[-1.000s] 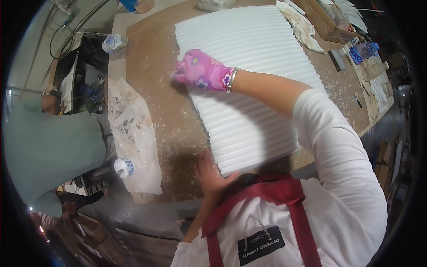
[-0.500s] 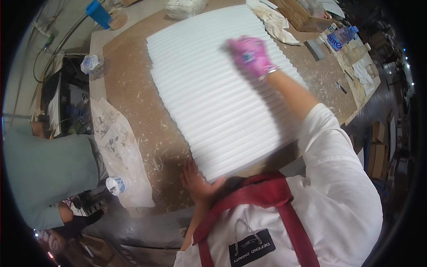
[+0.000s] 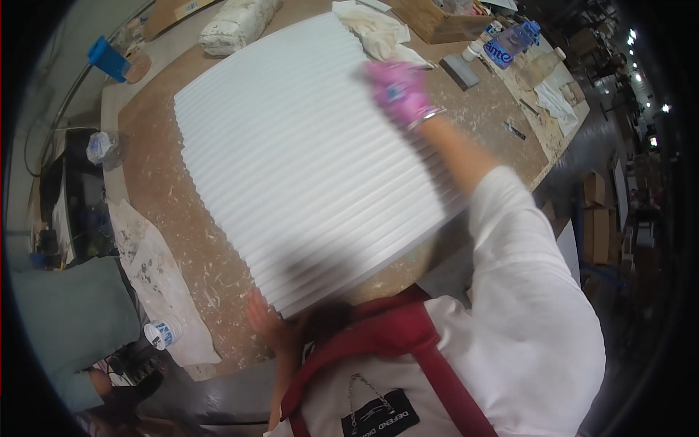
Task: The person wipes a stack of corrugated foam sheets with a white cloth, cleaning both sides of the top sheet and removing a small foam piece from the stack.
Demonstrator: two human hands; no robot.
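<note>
A large white ribbed panel [image 3: 269, 153] lies on the brown worktable, its ridges running across. My right hand [image 3: 400, 93], in a pink patterned glove, is over the panel's far right part; its fingers are smeared by motion, and whether they hold anything is hidden. At the panel's near left corner is my bare left hand [image 3: 263, 317], its fingers along the side edge and steadying the corner. Its thumb is hidden in this frame. A pale crumpled cloth [image 3: 375, 30] lies by the far right corner, beyond the gloved hand.
A grey block [image 3: 459, 72], a bottle with a purple label [image 3: 512, 45] and a dark pen-like tool [image 3: 514, 130] are to the right. A wrapped white bundle [image 3: 237, 25] and a blue cup [image 3: 109, 60] stand behind. A stained sheet [image 3: 156, 269] and a person in green [image 3: 76, 306] are left.
The view has shifted, so the table and panel appear further left. My gloved right hand has moved closer to the panel's right edge. My left hand remains at the near corner.
</note>
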